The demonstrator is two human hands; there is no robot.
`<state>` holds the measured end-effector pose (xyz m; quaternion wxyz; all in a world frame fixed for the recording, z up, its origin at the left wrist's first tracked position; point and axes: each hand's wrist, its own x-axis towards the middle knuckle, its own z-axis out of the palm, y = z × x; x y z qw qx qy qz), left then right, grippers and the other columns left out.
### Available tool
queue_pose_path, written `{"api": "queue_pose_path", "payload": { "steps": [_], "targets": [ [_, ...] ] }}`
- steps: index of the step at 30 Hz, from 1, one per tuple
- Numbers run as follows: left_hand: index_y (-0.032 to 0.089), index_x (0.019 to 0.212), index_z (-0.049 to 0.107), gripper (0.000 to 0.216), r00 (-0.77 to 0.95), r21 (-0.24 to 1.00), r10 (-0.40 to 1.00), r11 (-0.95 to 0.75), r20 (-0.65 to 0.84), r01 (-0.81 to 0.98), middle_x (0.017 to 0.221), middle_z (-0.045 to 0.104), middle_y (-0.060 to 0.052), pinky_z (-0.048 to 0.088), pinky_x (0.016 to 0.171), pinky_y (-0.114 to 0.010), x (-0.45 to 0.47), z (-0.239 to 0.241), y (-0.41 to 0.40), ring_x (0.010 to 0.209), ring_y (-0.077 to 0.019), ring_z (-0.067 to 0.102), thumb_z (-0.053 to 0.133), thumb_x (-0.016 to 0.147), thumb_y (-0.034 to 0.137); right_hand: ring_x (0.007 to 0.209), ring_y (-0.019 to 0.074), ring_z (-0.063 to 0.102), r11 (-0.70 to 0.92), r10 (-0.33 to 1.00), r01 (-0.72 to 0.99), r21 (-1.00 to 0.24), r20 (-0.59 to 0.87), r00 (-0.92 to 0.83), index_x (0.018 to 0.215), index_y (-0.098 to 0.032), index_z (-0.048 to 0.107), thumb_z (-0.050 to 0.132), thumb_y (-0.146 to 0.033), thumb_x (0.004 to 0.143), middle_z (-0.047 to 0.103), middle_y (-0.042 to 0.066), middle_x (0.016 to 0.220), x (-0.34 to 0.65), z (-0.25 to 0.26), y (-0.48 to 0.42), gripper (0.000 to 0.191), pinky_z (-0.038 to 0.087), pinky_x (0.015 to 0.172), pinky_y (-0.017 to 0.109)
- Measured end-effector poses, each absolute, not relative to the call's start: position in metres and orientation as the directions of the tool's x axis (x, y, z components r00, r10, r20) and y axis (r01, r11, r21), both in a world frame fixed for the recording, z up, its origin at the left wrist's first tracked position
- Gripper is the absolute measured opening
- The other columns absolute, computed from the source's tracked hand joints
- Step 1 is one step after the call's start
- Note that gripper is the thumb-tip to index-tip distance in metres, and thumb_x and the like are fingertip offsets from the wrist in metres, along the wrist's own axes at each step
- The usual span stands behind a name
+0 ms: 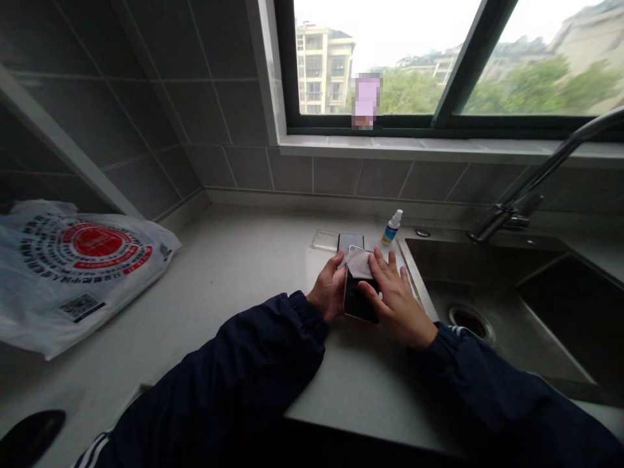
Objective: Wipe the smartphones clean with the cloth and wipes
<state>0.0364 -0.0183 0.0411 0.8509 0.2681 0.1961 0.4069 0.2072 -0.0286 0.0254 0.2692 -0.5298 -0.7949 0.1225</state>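
Your phone (359, 302) lies directly between your two hands, with its long axis running near to far and its dark near part bare. A grey cloth (361, 264) covers much of its far part. Your left hand (330, 288) grasps the phone along its left edge, thumb toward the far end. Your right hand (397, 299) comes in from the right, fingers spread and laid out flat, the fingertips on the cloth's right side and the thumb reaching left across the phone. So your right hand is the nearer one to the cloth, touching it, while your left has the phone's side; how hard the right presses, you cannot tell from here. Nor can you tell whether the phone's underside touches the bench (244, 260).

Just beyond the phone is a second phone (351, 242), with a clear case (325, 240) to its left. A spray bottle (390, 227) stands far and to the right, near the corner of the sink (419, 279).
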Motion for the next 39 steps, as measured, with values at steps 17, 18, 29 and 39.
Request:
{"api": "queue_pose_path", "payload": {
  "steps": [17, 18, 29, 39],
  "targets": [
    [0.016, 0.150, 0.050, 0.070, 0.671, 0.603, 0.732, 0.590, -0.119, -0.537, 0.119, 0.072, -0.017, 0.052, 0.100, -0.044, 0.043, 0.041, -0.024, 0.109, -0.0313, 0.071, 0.035, 0.099, 0.063, 0.157, 0.0368, -0.004, 0.493, 0.854, 0.799, -0.345, 0.368, -0.368, 0.163, -0.034, 0.019, 0.036, -0.056, 0.103, 0.021, 0.002, 0.169, 0.210, 0.039, -0.032, 0.066, 0.009, 0.117, 0.078],
    [0.015, 0.149, 0.050, 0.070, 0.662, 0.599, 0.742, 0.581, -0.111, -0.551, 0.120, 0.072, -0.017, 0.051, 0.102, -0.042, 0.043, 0.040, -0.024, 0.111, -0.0307, 0.070, 0.034, 0.100, 0.062, 0.157, 0.0371, -0.005, 0.507, 0.846, 0.794, -0.335, 0.369, -0.385, 0.162, -0.034, 0.020, 0.037, -0.056, 0.103, 0.021, 0.002, 0.169, 0.209, 0.040, -0.033, 0.065, 0.009, 0.116, 0.079],
    [0.018, 0.156, 0.039, 0.081, 0.687, 0.600, 0.722, 0.587, -0.084, -0.543, 0.132, 0.066, -0.019, 0.055, 0.093, -0.048, 0.038, 0.028, -0.013, 0.108, -0.0335, 0.071, 0.032, 0.096, 0.072, 0.158, 0.0344, 0.007, 0.584, 0.805, 0.753, -0.305, 0.341, -0.486, 0.162, -0.029, 0.023, 0.040, -0.054, 0.103, 0.023, 0.005, 0.168, 0.208, 0.042, -0.035, 0.066, 0.015, 0.119, 0.073],
    [0.028, 0.162, 0.024, 0.085, 0.708, 0.714, 0.702, 0.536, -0.079, -0.451, 0.135, 0.064, -0.016, 0.058, 0.080, -0.046, 0.036, 0.029, -0.015, 0.094, -0.0313, 0.073, 0.038, 0.093, 0.075, 0.156, 0.0317, 0.021, 0.539, 0.822, 0.767, -0.348, 0.416, -0.389, 0.163, -0.026, 0.019, 0.038, -0.048, 0.105, 0.027, 0.011, 0.167, 0.212, 0.036, -0.029, 0.065, 0.024, 0.121, 0.065]
  ]
}}
